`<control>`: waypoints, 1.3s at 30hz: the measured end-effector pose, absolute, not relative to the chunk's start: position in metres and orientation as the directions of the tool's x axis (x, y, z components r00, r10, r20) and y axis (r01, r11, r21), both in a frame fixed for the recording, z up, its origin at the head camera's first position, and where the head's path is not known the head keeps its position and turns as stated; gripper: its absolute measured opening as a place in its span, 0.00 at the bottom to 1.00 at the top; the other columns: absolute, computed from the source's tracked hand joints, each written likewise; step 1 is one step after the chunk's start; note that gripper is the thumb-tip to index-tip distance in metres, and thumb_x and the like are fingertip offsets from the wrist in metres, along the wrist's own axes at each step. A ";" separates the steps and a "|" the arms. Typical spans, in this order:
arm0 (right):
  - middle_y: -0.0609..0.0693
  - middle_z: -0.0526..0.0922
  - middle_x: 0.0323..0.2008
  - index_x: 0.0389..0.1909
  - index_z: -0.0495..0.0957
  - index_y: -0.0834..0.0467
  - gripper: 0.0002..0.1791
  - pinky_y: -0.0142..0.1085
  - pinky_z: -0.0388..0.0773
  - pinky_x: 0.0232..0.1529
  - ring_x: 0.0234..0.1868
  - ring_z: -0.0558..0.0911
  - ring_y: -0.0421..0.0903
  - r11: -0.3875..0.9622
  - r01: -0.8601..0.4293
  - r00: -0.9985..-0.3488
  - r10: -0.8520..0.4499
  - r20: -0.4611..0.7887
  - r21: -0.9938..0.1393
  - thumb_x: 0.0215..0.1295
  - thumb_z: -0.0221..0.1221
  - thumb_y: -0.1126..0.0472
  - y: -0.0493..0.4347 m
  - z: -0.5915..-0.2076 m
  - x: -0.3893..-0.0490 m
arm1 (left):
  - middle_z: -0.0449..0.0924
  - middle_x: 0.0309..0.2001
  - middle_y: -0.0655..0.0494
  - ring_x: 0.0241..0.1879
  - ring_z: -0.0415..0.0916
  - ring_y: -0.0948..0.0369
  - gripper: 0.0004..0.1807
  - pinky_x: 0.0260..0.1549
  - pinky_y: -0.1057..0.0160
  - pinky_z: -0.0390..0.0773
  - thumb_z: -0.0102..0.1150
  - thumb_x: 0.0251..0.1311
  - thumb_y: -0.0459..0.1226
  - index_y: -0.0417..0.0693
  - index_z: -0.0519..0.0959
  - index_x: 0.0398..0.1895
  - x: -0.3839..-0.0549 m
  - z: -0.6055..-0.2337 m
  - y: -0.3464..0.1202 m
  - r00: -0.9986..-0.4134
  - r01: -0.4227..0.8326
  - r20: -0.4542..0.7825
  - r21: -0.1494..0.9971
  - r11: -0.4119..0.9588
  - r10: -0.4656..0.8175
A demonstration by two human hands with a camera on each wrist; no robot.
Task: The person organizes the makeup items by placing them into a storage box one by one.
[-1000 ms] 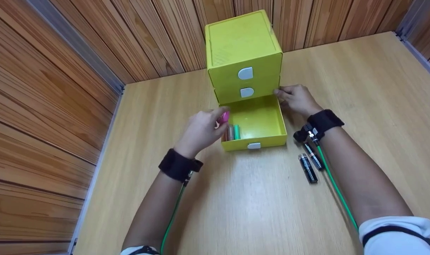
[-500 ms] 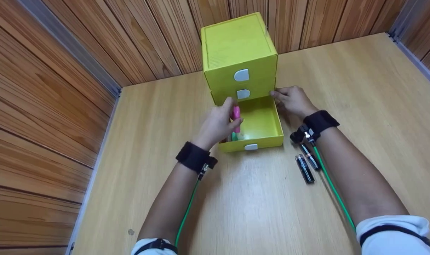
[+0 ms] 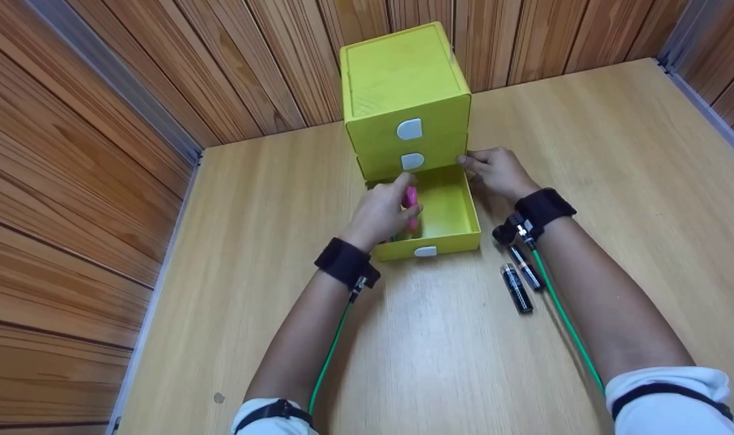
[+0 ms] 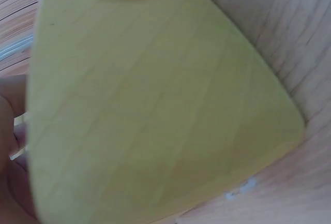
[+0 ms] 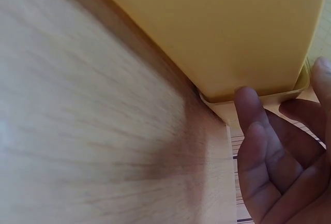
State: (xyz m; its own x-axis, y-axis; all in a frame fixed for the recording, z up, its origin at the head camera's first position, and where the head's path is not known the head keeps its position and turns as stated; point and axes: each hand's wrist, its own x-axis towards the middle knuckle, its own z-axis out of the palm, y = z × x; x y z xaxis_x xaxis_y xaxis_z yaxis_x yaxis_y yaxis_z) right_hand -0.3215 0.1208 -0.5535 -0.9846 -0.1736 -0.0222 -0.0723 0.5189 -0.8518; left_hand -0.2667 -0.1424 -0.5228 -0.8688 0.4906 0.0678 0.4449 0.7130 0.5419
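A yellow drawer cabinet (image 3: 409, 75) stands against the back wall with its bottom drawer (image 3: 454, 208) pulled out. Over the left part of this drawer, my left hand (image 3: 379, 211) pinches a pink cylinder-like piece (image 3: 411, 196) between thumb and fingers. The hand covers most of the small cylinders lying at the drawer's left side. In the left wrist view the drawer's front panel (image 4: 165, 100) blocks most of the scene, with a few fingers (image 4: 13, 105) past its edge. My right hand (image 3: 499, 172) grips the cabinet's lower right corner, thumb in front, curled fingers (image 5: 253, 110) along the side.
Two dark batteries, one nearer (image 3: 516, 289) and one farther (image 3: 525, 267), lie on the wooden table (image 3: 439, 356) beside my right forearm. Wood-panelled walls (image 3: 306, 66) stand behind and to the left. Green cables (image 3: 569, 320) run along both forearms.
My left hand has moved right, from the drawer's left edge to over its inside, carrying the pink piece. My right hand stays at the cabinet's corner. The head view has shifted slightly.
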 end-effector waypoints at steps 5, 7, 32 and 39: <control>0.60 0.75 0.59 0.59 0.77 0.60 0.32 0.48 0.69 0.60 0.62 0.73 0.56 0.524 -0.068 -0.984 -0.177 -0.030 -0.849 0.68 0.53 0.38 0.119 -0.553 -0.322 | 0.76 0.27 0.63 0.23 0.75 0.65 0.17 0.22 0.66 0.71 0.63 0.64 0.42 0.49 0.71 0.52 -0.270 -0.529 -0.142 -0.880 0.409 0.016 0.535 0.739 0.475; 0.60 0.75 0.60 0.59 0.77 0.60 0.32 0.48 0.69 0.61 0.63 0.72 0.55 0.524 -0.067 -0.984 -0.178 -0.032 -0.849 0.68 0.53 0.38 0.119 -0.553 -0.322 | 0.76 0.27 0.62 0.23 0.75 0.64 0.18 0.22 0.66 0.71 0.63 0.64 0.42 0.48 0.72 0.52 -0.271 -0.532 -0.143 -0.880 0.410 0.009 0.521 0.749 0.476; 0.62 0.73 0.60 0.61 0.74 0.62 0.33 0.48 0.68 0.61 0.63 0.72 0.57 0.521 -0.075 -0.983 -0.183 -0.026 -0.850 0.69 0.53 0.39 0.122 -0.553 -0.322 | 0.76 0.25 0.61 0.29 0.73 0.63 0.14 0.27 0.63 0.74 0.74 0.49 0.47 0.50 0.81 0.21 -0.272 -0.540 -0.141 -0.841 0.481 -0.082 0.339 0.809 0.534; 0.61 0.74 0.60 0.61 0.75 0.61 0.32 0.48 0.68 0.61 0.63 0.72 0.56 0.530 -0.063 -0.984 -0.177 -0.037 -0.846 0.69 0.53 0.39 0.121 -0.554 -0.322 | 0.77 0.24 0.64 0.29 0.74 0.64 0.13 0.30 0.64 0.76 0.73 0.50 0.48 0.51 0.84 0.21 -0.270 -0.539 -0.141 -0.829 0.489 -0.113 0.331 0.807 0.548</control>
